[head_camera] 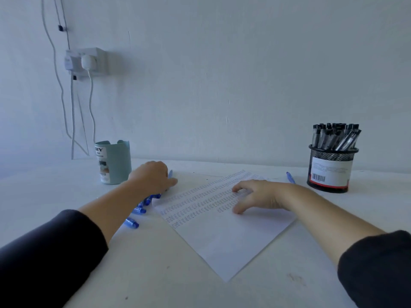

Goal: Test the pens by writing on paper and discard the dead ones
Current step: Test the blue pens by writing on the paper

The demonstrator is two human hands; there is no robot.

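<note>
L hand (pixel 153 176) over blue pens (pixel 142 207), R hand (pixel 255 194) splayed on paper (pixel 222 236).

Table (pixel 155 274), near side: bare surface between the two forearms, open for passage. Centre: sheet of paper (pixel 226 238), flat, no barrier. Left edge of sheet: loose blue pens (pixel 139 210) lying under the left forearm. Far left: teal cup (pixel 114 162) near the wall. Far right: mesh pen holder (pixel 332 172), upright, full of pens; single blue pen (pixel 290 177) just beside it.
</note>
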